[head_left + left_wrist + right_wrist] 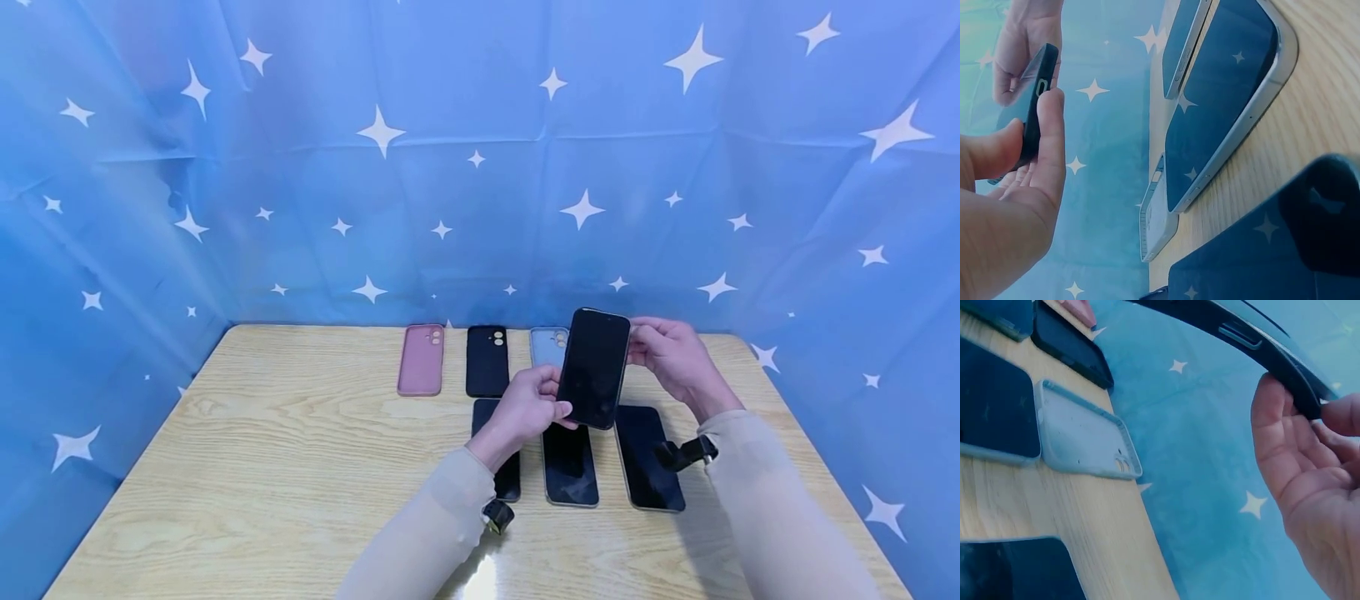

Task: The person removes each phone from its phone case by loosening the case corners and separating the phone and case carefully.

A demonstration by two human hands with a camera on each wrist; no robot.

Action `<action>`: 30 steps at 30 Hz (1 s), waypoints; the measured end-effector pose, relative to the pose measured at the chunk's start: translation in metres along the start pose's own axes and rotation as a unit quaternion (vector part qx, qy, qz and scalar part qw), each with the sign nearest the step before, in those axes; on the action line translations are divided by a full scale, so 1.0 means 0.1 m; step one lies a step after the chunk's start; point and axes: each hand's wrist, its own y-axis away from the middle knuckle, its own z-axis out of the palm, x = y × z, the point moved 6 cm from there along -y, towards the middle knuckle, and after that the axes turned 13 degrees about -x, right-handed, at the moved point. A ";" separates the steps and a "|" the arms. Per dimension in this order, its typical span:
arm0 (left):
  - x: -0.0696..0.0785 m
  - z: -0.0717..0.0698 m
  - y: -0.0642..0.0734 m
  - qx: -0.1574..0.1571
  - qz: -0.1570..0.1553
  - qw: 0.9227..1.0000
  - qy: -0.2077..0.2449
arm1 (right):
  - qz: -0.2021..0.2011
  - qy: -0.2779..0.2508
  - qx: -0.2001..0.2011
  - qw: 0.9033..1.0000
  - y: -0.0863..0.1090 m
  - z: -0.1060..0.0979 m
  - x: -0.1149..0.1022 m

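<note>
A smartphone (pixel 595 367) with a dark screen is held up, tilted, above the table in a black phone case (pixel 1235 334). My left hand (pixel 529 403) grips its lower left side, thumb in front and fingers behind. At the upper right edge my right hand (pixel 675 358) pinches the case between thumb and fingers. In the right wrist view a narrow gap shows between the case's edge and the phone near that corner. Behind the held phone, a light blue case (pixel 1085 428) lies on the table, partly hidden in the head view.
Three more phones lie screen up in a row: a left one (pixel 508 475), a middle one (pixel 570 471) and a right one (pixel 651 458). A pink case (pixel 422 360) and a black case (pixel 487 362) lie along the wooden table's (pixel 262 467) back edge, before a starry blue curtain (pixel 465 192).
</note>
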 end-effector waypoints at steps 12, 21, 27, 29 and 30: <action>-0.03 -0.03 -0.02 0.011 -0.008 1.000 -0.001 | -0.016 -0.004 -0.013 1.000 0.05 0.04 0.02; -0.04 -0.05 -0.04 0.018 -0.011 1.000 0.003 | 0.016 0.075 0.014 0.997 0.06 0.06 0.06; -0.03 -0.07 -0.04 0.026 -0.014 1.000 0.008 | 0.040 0.131 0.020 0.990 0.07 0.07 0.10; -0.02 -0.08 -0.04 0.031 -0.013 0.999 0.009 | 0.043 0.144 0.018 0.988 0.07 0.09 0.12; -0.01 -0.08 -0.04 0.033 -0.011 0.999 0.009 | 0.044 0.149 0.018 0.988 0.07 0.09 0.12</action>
